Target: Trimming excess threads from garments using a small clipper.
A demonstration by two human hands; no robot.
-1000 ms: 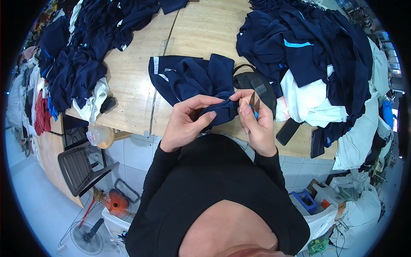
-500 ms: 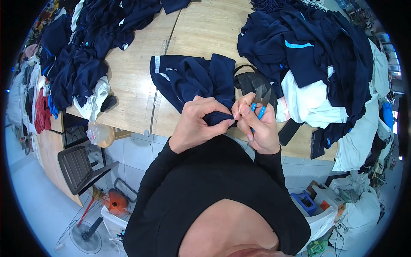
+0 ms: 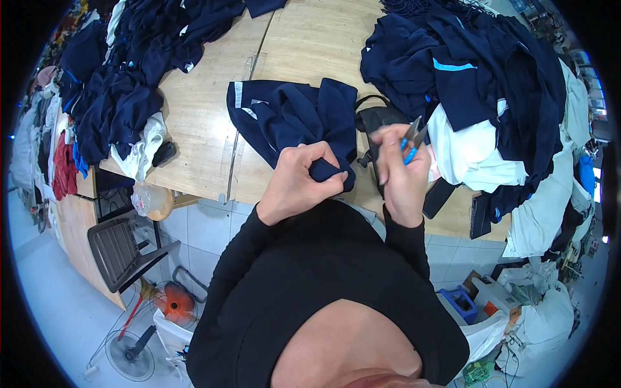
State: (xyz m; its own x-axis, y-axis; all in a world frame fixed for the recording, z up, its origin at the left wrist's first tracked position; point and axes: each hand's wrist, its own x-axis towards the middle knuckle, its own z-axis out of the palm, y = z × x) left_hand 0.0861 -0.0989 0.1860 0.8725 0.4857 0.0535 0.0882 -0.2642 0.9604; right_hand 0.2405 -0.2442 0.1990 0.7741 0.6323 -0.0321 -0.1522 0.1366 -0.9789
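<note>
My left hand (image 3: 299,183) pinches a folded edge of a navy blue garment (image 3: 294,116), close to the table's front edge. The rest of that garment lies spread on the table beyond the hand, with white strips at its far left corner. To the right, my right hand (image 3: 402,174) is closed around small scissors with blue handles (image 3: 409,150), their metal blades pointing up and away. This hand is somewhat blurred and apart from the garment. Behind it lies a black mesh bag (image 3: 375,118), partly covered by the fingers.
Piles of navy clothing stand at the far left (image 3: 129,97) and right (image 3: 517,84) of the wooden table (image 3: 310,45). White cloth (image 3: 466,152) and a dark flat object (image 3: 440,197) lie right of my hand. A brown chair (image 3: 116,255) and a fan (image 3: 132,352) stand lower left.
My right hand has moved right, away from the garment and my left hand, taking the scissors along. My left hand keeps its pinch on the cloth, shifted slightly left.
</note>
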